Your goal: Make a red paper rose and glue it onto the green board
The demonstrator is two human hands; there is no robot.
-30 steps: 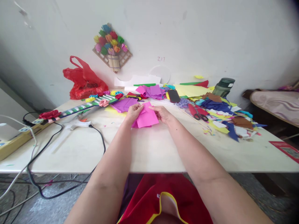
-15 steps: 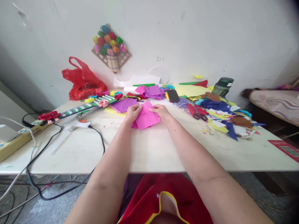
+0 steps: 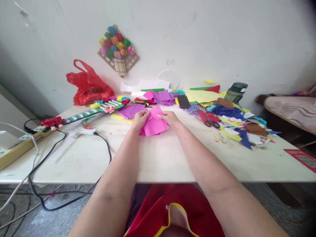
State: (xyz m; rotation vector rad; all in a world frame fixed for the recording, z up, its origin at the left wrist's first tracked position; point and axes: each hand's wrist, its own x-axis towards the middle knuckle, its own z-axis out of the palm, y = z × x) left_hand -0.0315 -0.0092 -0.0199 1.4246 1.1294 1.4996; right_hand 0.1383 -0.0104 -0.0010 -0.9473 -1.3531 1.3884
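Several pink paper pieces [image 3: 154, 124] are held between my hands above the middle of the table. My left hand [image 3: 141, 119] is closed on their left side, thumb on top. On the right, my right hand [image 3: 171, 119] pinches the upper right edge between thumb and fingers. The undersides of the papers and the fingertips beneath them are hidden. Just behind my left hand lie purple paper sheets [image 3: 133, 110].
Scissors [image 3: 211, 120] lie beside a heap of coloured paper scraps [image 3: 230, 113] on the right, near a phone [image 3: 183, 101] and a bottle [image 3: 236, 92]. Left are a white glue gun [image 3: 79, 132] with a cable, a power strip [image 3: 22, 146] and a red bag [image 3: 90, 87].
The front corner of the pink paper has swung slightly left and up. Both hands keep their grip in nearly the same place.
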